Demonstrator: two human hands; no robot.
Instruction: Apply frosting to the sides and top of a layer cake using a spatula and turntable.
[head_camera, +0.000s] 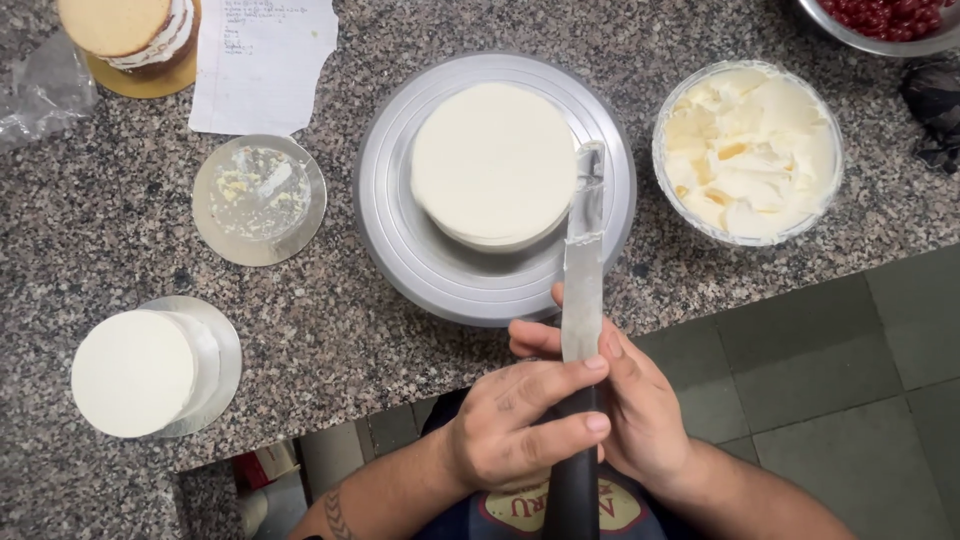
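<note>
Steel runs long and flat out of my grip: both hands close around the palette knife (583, 270), my left hand (525, 420) wrapped over the black handle and my right hand (625, 400) cupped behind it, fingers lying along the lower blade, which looks like a way to keep it from wobbling. Just ahead of my grip the blade tip stands against the right side of the white frosted cake (493, 165), upright, as if to hold that wall straight. That cake sits centred on a grey turntable (400, 240). Ahead and to the right of my grip, near the turntable, is a bowl of cream (748, 150). Well off to the left a second frosted cake (135, 372) rests on its silver board on the speckled stone surface (90, 220).
</note>
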